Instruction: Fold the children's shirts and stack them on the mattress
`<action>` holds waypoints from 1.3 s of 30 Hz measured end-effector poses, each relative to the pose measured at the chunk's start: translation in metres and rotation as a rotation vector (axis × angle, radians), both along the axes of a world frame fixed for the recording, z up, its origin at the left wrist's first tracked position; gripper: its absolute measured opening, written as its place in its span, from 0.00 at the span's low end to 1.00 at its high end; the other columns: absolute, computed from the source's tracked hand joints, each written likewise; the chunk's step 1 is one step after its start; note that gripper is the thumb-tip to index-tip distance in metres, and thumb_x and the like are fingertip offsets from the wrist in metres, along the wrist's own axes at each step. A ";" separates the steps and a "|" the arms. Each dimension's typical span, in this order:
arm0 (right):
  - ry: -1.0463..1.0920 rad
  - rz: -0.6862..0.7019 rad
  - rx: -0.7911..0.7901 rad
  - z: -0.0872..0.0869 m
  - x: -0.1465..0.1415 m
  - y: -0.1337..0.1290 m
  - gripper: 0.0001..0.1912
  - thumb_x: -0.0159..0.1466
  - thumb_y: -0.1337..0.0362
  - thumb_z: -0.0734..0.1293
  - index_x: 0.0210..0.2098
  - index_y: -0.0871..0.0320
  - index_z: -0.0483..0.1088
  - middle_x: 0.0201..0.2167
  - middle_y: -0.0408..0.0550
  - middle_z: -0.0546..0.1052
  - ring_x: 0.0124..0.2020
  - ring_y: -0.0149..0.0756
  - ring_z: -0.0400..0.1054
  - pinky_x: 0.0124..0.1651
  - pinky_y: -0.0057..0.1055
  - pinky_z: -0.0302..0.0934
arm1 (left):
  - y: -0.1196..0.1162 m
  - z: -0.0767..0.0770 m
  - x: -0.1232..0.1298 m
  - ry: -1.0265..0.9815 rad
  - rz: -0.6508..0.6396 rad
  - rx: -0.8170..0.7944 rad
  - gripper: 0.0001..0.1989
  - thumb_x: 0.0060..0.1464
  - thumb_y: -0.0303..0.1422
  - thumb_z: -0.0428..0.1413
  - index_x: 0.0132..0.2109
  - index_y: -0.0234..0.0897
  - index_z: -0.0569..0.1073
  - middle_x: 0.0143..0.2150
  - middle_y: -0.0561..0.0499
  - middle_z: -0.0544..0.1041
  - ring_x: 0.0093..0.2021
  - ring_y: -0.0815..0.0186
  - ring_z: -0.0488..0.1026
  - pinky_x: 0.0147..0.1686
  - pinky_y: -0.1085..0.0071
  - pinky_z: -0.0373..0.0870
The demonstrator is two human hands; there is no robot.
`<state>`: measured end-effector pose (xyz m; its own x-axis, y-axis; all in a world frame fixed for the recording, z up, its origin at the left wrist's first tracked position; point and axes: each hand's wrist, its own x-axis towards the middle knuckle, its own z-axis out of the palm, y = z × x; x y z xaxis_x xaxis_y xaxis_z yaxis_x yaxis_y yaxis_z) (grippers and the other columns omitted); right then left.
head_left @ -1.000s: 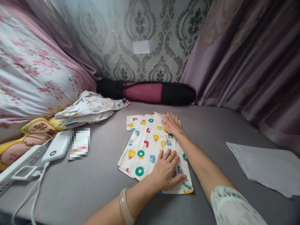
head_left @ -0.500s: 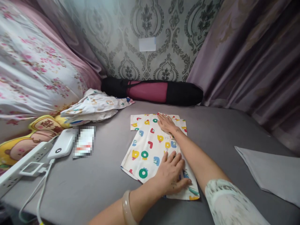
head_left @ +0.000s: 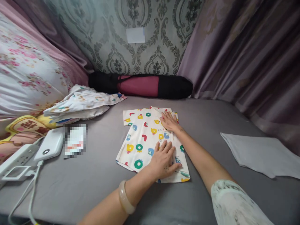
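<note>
A small white short-sleeved shirt (head_left: 134,132) with red, green, yellow and blue prints lies on the grey bed surface in front of me, its right part folded over. My left hand (head_left: 162,159), with a pale bangle on the wrist, rests flat on the lower right part of the shirt, fingers spread. Further up, my right hand (head_left: 170,121) lies flat near the collar and right shoulder, fingers stretched out. Neither hand grips the cloth. The patches of fabric under both palms are hidden.
Rumpled printed clothes (head_left: 82,101) are heaped at the back left. A black and maroon long bag (head_left: 138,85) lies along the wall. At left are a white power bank (head_left: 50,145), a power strip (head_left: 20,157) with cables, and a blurred packet (head_left: 75,140). Folded grey cloth (head_left: 260,153) lies at right.
The camera view has shifted, so the whole scene sits further left and higher. My right hand has slid rightward on the shirt, toward its right shoulder. The left hand stays at about the same place on the shirt.
</note>
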<state>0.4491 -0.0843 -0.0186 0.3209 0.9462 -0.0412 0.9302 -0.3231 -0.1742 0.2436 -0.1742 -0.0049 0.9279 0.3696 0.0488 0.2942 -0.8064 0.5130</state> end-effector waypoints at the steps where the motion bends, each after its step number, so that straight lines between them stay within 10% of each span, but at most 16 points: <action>1: -0.016 -0.008 0.005 -0.003 0.000 -0.002 0.32 0.71 0.51 0.44 0.70 0.57 0.48 0.72 0.51 0.44 0.72 0.47 0.35 0.69 0.55 0.32 | 0.000 0.000 0.000 0.004 -0.001 0.000 0.35 0.58 0.55 0.48 0.64 0.36 0.62 0.70 0.39 0.57 0.71 0.45 0.46 0.66 0.42 0.43; 10: 0.206 -0.048 0.268 -0.003 0.012 -0.013 0.30 0.71 0.58 0.45 0.69 0.59 0.51 0.71 0.50 0.51 0.71 0.39 0.41 0.70 0.46 0.39 | 0.005 0.005 -0.004 0.055 -0.015 0.034 0.32 0.60 0.52 0.48 0.64 0.37 0.61 0.70 0.40 0.57 0.71 0.50 0.47 0.67 0.45 0.44; 18: 0.059 -0.029 0.086 -0.003 -0.016 -0.096 0.33 0.71 0.53 0.46 0.70 0.66 0.46 0.71 0.56 0.46 0.72 0.44 0.36 0.70 0.52 0.31 | 0.030 0.002 -0.013 -0.039 0.149 0.058 0.18 0.63 0.34 0.48 0.59 0.38 0.64 0.66 0.39 0.64 0.67 0.55 0.58 0.64 0.49 0.55; 25: -0.009 -0.046 0.085 -0.007 -0.024 -0.097 0.35 0.71 0.52 0.45 0.69 0.69 0.48 0.71 0.57 0.47 0.71 0.44 0.39 0.70 0.50 0.35 | 0.055 -0.003 -0.026 -0.105 0.208 0.081 0.16 0.61 0.31 0.49 0.55 0.36 0.66 0.59 0.40 0.70 0.60 0.56 0.66 0.58 0.57 0.63; 39: 0.068 0.091 -0.026 0.002 -0.084 -0.170 0.39 0.70 0.47 0.41 0.71 0.66 0.43 0.72 0.54 0.41 0.72 0.42 0.32 0.71 0.48 0.30 | 0.114 0.012 -0.066 0.054 0.744 0.148 0.17 0.61 0.35 0.48 0.53 0.35 0.71 0.48 0.41 0.76 0.51 0.56 0.71 0.51 0.63 0.66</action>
<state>0.3652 -0.2544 -0.0168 0.2293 0.9697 -0.0847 0.9422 -0.2429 -0.2307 0.1781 -0.0604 0.0073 0.4395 0.8917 0.1083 0.8087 -0.4452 0.3843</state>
